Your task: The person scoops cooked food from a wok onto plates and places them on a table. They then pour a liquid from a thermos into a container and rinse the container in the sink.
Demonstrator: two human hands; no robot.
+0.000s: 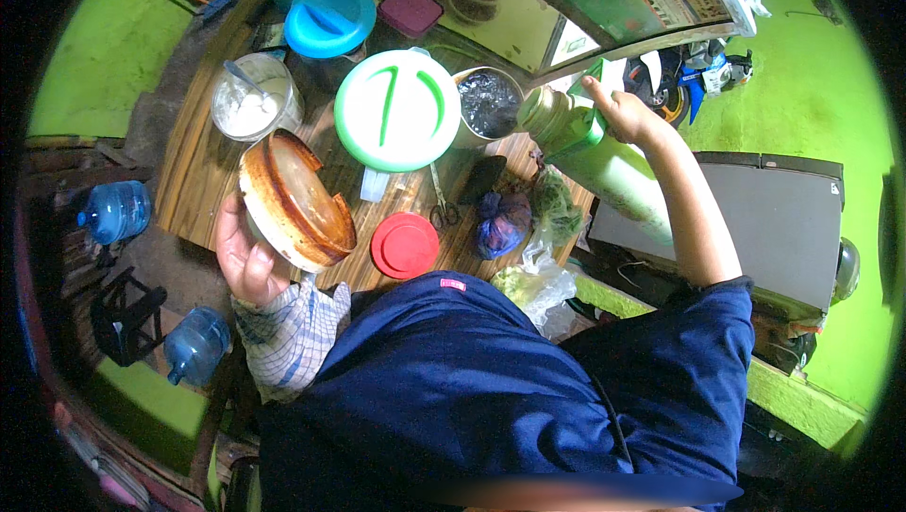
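My left hand (pixel 249 257) holds a round shallow vessel (pixel 301 204), cream outside with a brown-stained rim that has a gap. It is tilted above the left part of the wooden table, its inside facing right. A checked cloth (pixel 290 335) covers that wrist. My right hand (pixel 623 112) grips the green handle (pixel 597 126) of a large pale green jug (pixel 612 176). The jug leans with its open mouth toward a metal pot (pixel 463 131) of dark liquid (pixel 488 101). No stream shows between them. A white-lidded container with a green rim (pixel 396 112) stands left of the pot.
On the wooden table (pixel 191 186) are a tub of white contents with a spoon (pixel 248 105), a blue-lidded container (pixel 330 20), a red lid (pixel 405 246), scissors (pixel 442 207) and plastic bags (pixel 504 223). A glass display case (pixel 509 9) borders the far side. Blue water bottles (pixel 198 346) lie at left.
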